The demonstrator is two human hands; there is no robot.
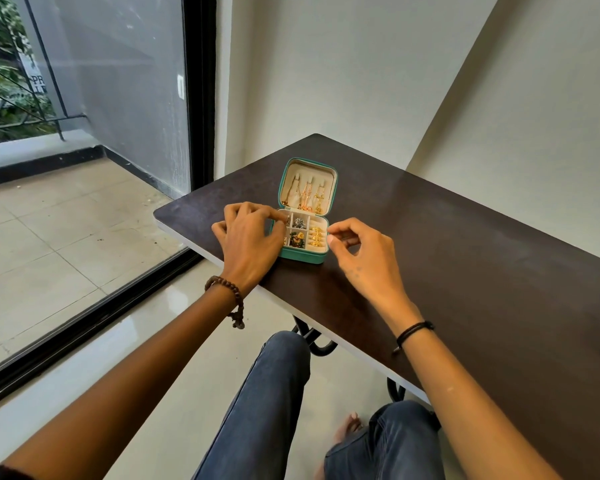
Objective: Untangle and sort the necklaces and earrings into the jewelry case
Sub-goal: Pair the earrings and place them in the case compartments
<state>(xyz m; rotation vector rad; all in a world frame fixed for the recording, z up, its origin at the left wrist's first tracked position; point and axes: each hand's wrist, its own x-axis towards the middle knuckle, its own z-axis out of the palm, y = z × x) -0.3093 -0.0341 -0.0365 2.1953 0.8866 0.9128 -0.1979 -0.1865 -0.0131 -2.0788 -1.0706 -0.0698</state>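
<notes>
On the dark desk [465,271], near its window-side end, the teal jewelry case [302,258] stands open, lid upright, and three necklaces [307,195] hang side by side inside that lid. Down in the base, gold earrings [317,236] line the right-hand compartment, a silvery piece [298,222] sits in the upper middle one, and a green-and-orange piece [297,241] sits below it. Left hand [248,237] is over the case's left compartments, grip drawn together, fingertips meeting at a tiny glint. Too small to tell whether it's held! Right hand [357,251] sits just beside the case's right rim, thumb and forefinger nearly touching, and I can't tell whether that grip has anything. Beaded bracelet [229,292] on the left wrist, black cord [414,332] on the right.
</notes>
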